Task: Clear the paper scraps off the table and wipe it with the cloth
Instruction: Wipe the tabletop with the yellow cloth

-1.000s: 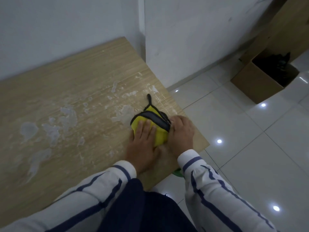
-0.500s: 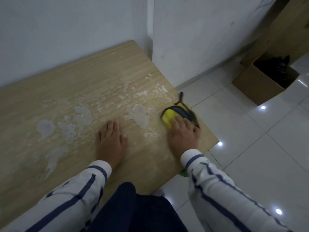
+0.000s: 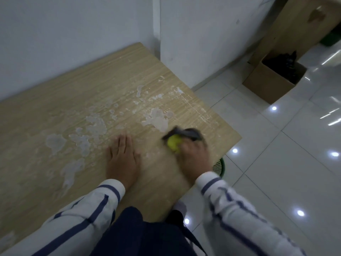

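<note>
One cloth [image 3: 174,145] under right hand [image 3: 195,157], left hand [image 3: 122,159] flat on one table [image 3: 92,100].

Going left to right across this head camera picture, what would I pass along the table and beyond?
Whitish smear → left hand → yellow cloth → green basket → cardboard box.

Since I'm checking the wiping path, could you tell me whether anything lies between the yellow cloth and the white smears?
Nothing separates the yellow, dark-edged cloth from the nearest white smear. The left hand, flat on the wooden table, lies between it and the smears further left.
</note>
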